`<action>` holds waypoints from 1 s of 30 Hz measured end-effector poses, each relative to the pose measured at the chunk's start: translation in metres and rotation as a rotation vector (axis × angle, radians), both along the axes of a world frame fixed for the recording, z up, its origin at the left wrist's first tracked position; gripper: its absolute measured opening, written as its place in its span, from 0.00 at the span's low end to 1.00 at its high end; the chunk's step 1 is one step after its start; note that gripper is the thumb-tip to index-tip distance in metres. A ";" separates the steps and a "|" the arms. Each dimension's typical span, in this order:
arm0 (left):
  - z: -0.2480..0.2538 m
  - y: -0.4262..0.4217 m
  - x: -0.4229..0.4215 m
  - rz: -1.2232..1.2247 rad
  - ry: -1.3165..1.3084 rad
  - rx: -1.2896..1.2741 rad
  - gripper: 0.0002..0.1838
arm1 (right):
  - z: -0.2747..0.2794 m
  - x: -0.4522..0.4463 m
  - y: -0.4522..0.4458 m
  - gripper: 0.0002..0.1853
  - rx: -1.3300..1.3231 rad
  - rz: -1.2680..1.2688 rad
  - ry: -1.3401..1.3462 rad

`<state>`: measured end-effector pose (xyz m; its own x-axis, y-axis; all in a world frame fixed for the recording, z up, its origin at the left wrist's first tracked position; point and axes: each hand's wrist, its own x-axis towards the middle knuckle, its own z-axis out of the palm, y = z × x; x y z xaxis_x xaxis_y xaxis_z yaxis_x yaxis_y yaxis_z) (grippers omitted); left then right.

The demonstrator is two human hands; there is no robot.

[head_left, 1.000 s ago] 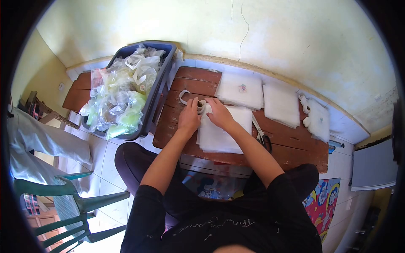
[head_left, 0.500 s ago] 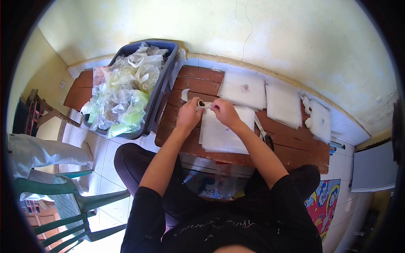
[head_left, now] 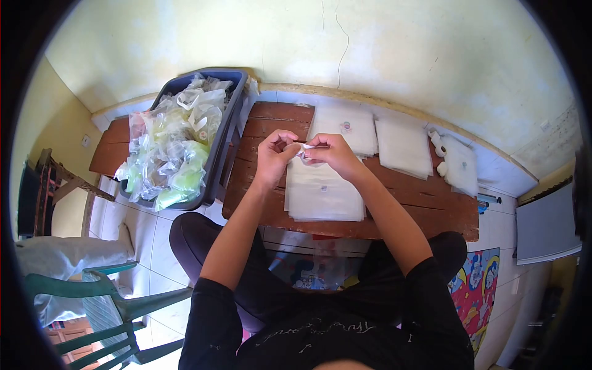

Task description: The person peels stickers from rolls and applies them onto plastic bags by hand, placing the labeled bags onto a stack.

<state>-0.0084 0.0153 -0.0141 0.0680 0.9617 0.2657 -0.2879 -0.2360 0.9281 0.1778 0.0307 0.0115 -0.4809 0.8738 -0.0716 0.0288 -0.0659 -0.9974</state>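
Pinching away in the middle here, thumb and fingers of the left hand (head_left: 275, 157) closed on a crumpled white strip (head_left: 303, 148), fingers of the right hand (head_left: 337, 155) closed on it too; held just above the far edge of a near stack of clear plastic sheets (head_left: 325, 197); possibly hiding a roll behind those left fingers, too small to tell; could slip from the left hand on so slight a pinch; could fold over and, if adhesive, cling to itself with so little length between the hands; could catch the top sheet and drag it askew, should the right hand dip too low; over now to the surface (head_left: 265, 126), worn brown planks, carrying that near stack, then a farther stack (head_left: 342, 117), a third stack (head_left: 404, 148), white rolls (head_left: 438, 145) and a last stack (head_left: 462, 172); out to the room, from the left, spotting a person's pale trouser leg (head_left: 80, 251), a green chair (head_left: 157, 301), a dark bin (head_left: 231, 123) heaped with plastic bags (head_left: 176, 142), a stained, cracked wall (head_left: 407, 55) behind, a colourful mat (head_left: 475, 293) and a pale grey panel (head_left: 547, 231).
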 end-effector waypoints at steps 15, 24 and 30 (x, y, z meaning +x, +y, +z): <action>-0.005 -0.006 0.016 0.089 -0.144 0.010 0.14 | -0.006 -0.005 -0.004 0.06 0.145 -0.207 0.148; 0.009 -0.024 0.032 -0.054 -0.279 -0.341 0.18 | -0.011 -0.004 -0.008 0.01 0.647 -0.451 -0.203; -0.020 -0.015 0.023 -0.002 -0.311 -0.555 0.19 | -0.013 -0.018 -0.020 0.04 1.012 -0.236 -0.460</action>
